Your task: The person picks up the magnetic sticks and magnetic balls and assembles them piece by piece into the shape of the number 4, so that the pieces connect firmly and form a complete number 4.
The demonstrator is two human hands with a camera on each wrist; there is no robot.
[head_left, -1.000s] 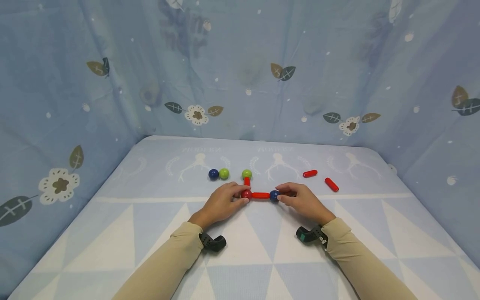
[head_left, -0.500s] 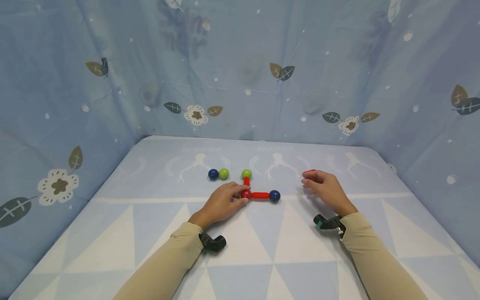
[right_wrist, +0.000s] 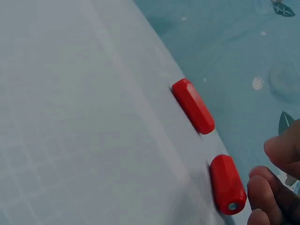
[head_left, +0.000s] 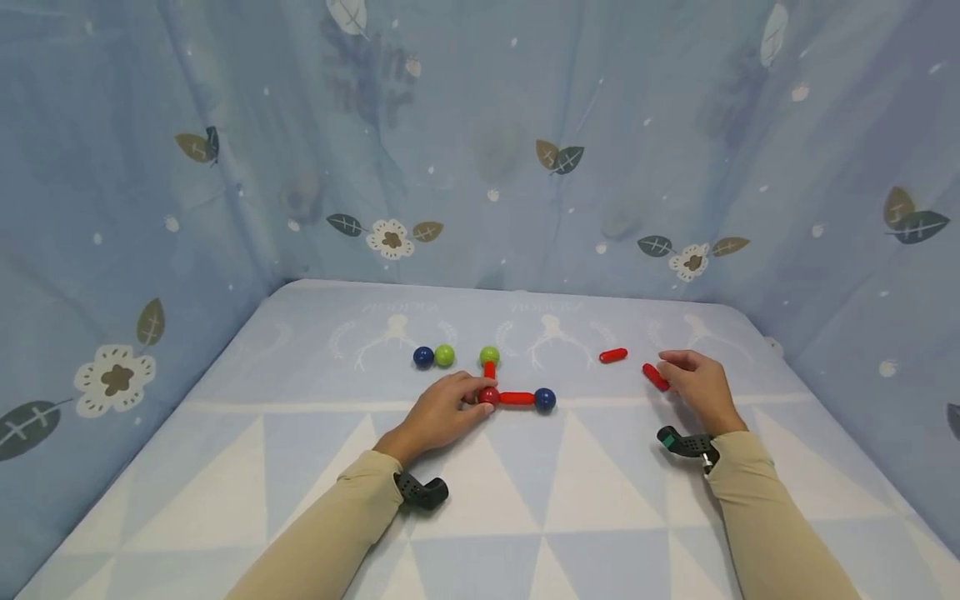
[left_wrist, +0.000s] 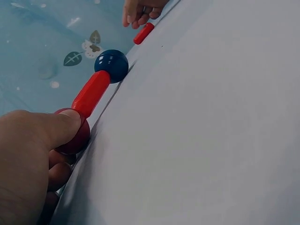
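My left hand point(head_left: 441, 412) pinches a dark red ball point(left_wrist: 77, 139) between thumb and fingers. From this ball a red rod point(head_left: 517, 399) runs right to a blue ball point(head_left: 545, 400). Another red rod point(head_left: 490, 370) leads away from me to a green ball point(head_left: 489, 356). On the right, my right hand point(head_left: 702, 388) hovers beside a loose red rod point(right_wrist: 227, 185) with its fingers loosely bent. The right wrist view shows a small gap between fingertips and rod, and a round metal spot on the rod's end. A second loose red rod point(head_left: 613, 356) lies farther left.
A blue ball point(head_left: 423, 357) and a green ball point(head_left: 445, 356) lie side by side at the back left of the patterned tabletop point(head_left: 600, 492). Patterned cloth point(head_left: 480, 167) hangs behind and on both sides.
My right hand has left the blue ball and moved right, over to the farther loose rod. My left hand has kept its hold on the red ball. The view has tilted slightly upward.
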